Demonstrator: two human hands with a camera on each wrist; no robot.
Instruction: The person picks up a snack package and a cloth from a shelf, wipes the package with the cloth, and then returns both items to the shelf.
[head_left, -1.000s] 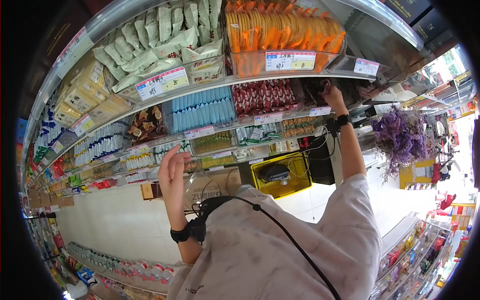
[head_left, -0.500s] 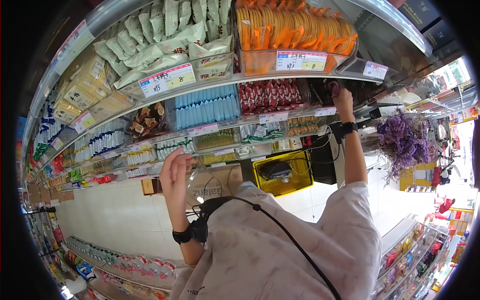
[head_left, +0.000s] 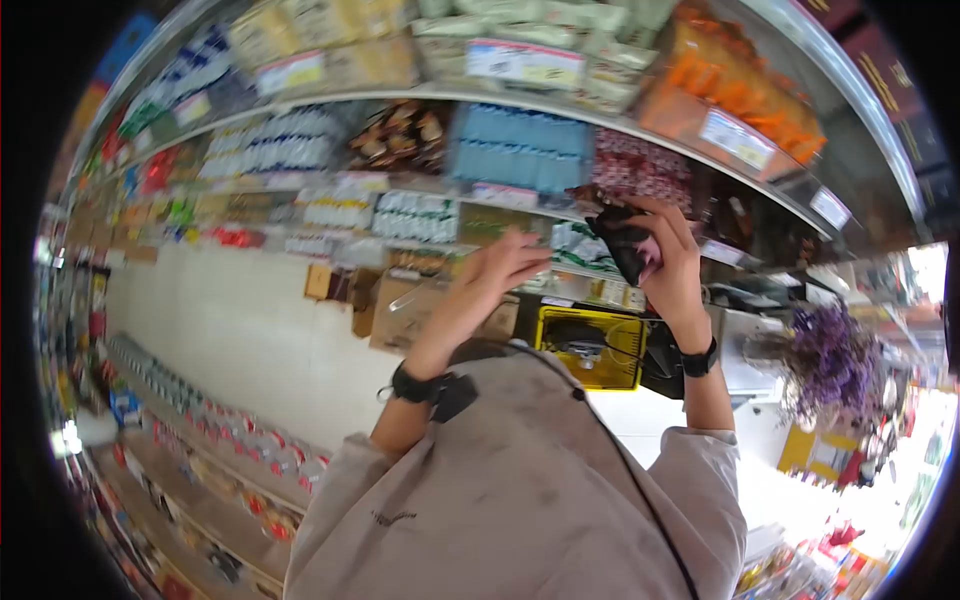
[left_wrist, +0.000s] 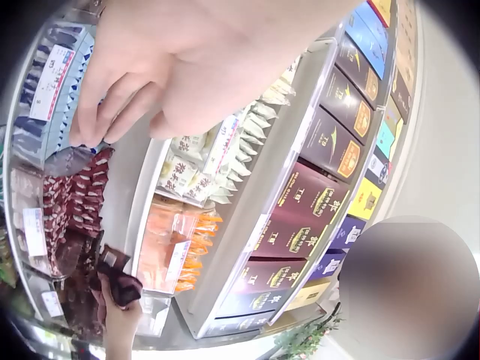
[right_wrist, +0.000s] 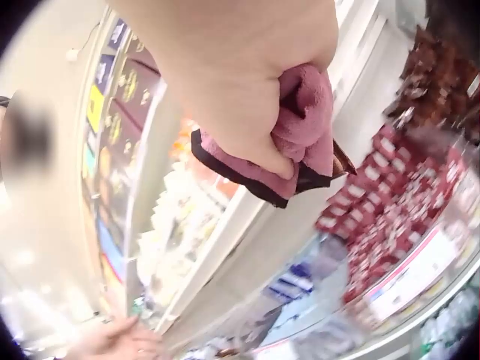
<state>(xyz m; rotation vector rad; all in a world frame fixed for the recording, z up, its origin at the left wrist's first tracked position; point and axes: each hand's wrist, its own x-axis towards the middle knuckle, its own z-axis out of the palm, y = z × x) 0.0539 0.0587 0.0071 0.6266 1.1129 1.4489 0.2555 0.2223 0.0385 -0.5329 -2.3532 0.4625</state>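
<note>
My right hand (head_left: 672, 262) grips a pink-purple cloth (right_wrist: 306, 120) with a dark edge, bunched in the fingers. A small dark brown packet (left_wrist: 114, 257) sticks out beyond the cloth; in the head view it overlaps the bin of red packets (head_left: 640, 165). My left hand (head_left: 490, 268) hovers in front of the shelf with loosely bent fingers and holds nothing. In the left wrist view its fingertips overlap the bin of blue packets (left_wrist: 75, 101).
Clear bins of wrapped snacks line curved shelves, with price tags along the edges. Orange-wrapped biscuits (head_left: 735, 90) stand at upper right. Below are a yellow basket (head_left: 590, 380) and a cardboard box (head_left: 400, 318). Purple dried flowers (head_left: 835, 350) stand at right.
My right hand has come out of the dark bin at the right and moved left and down, with the cloth and packet in it. The left hand has moved right; the head view has shifted.
</note>
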